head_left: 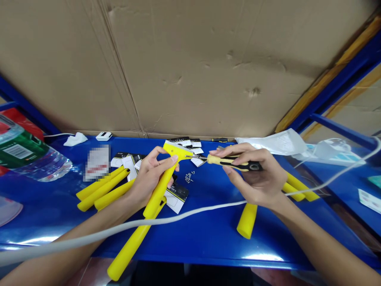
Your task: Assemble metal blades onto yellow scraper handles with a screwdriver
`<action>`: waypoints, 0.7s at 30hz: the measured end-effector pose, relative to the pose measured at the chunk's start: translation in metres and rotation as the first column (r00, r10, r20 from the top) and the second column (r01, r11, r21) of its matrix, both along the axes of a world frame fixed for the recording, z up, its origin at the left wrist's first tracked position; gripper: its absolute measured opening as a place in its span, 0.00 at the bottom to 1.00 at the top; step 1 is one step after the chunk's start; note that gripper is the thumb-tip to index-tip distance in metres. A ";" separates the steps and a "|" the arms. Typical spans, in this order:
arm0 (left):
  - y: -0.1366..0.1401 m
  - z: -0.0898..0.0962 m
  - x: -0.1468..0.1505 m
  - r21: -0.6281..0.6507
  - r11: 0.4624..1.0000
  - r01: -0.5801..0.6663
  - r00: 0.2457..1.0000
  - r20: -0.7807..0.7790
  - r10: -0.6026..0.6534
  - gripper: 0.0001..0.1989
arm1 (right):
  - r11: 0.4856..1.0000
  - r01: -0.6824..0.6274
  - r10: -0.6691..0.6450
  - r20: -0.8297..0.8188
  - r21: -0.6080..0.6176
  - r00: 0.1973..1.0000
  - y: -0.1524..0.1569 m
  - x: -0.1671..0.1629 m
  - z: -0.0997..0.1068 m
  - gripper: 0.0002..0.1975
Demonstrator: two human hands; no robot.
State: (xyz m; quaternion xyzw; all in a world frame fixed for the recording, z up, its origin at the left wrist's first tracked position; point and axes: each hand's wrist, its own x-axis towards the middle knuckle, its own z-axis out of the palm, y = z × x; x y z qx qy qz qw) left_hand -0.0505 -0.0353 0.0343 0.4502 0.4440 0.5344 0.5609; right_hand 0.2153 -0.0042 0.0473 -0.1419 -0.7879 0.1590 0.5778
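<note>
My left hand (154, 171) is closed around the neck of a yellow scraper (159, 186), its wide head tilted up and its handle slanting down toward me. In my right hand (258, 174) is a screwdriver (228, 162) with a pale yellow and black handle. The shaft points left, and its tip meets the scraper head near the right end. Just below lies a small pile of screws and nuts (189, 176) on the blue table. Under the held scraper another yellow handle (131, 250) sticks out over the table's front edge.
Several yellow handles (102, 186) lie at left, others at right (248, 220). Printed cards (177, 198) are scattered mid-table. A second screwdriver (220, 140) rests by the cardboard wall (190, 67). A large bottle (29, 151) stands left. A white cable (190, 214) crosses in front.
</note>
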 end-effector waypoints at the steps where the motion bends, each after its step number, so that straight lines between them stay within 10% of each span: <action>1: 0.000 0.000 0.000 0.005 1.000 0.002 1.000 0.000 -0.002 0.19 | 1.000 -0.001 0.001 -0.006 0.004 1.000 0.000 0.000 0.000 0.17; 11: -0.002 -0.002 0.003 0.011 1.000 0.022 1.000 0.010 -0.022 0.21 | 0.953 0.284 -0.269 -0.143 0.100 0.952 0.007 0.000 -0.012 0.22; 17: 0.001 -0.003 0.002 0.011 1.000 0.006 0.999 0.038 -0.007 0.20 | 0.995 0.074 -0.079 -0.067 -0.074 0.995 0.009 0.002 -0.014 0.27; 21: 0.002 0.000 0.000 -0.015 1.000 0.010 0.999 0.038 -0.009 0.20 | 0.972 0.233 -0.230 -0.072 0.031 0.970 0.011 0.004 -0.021 0.28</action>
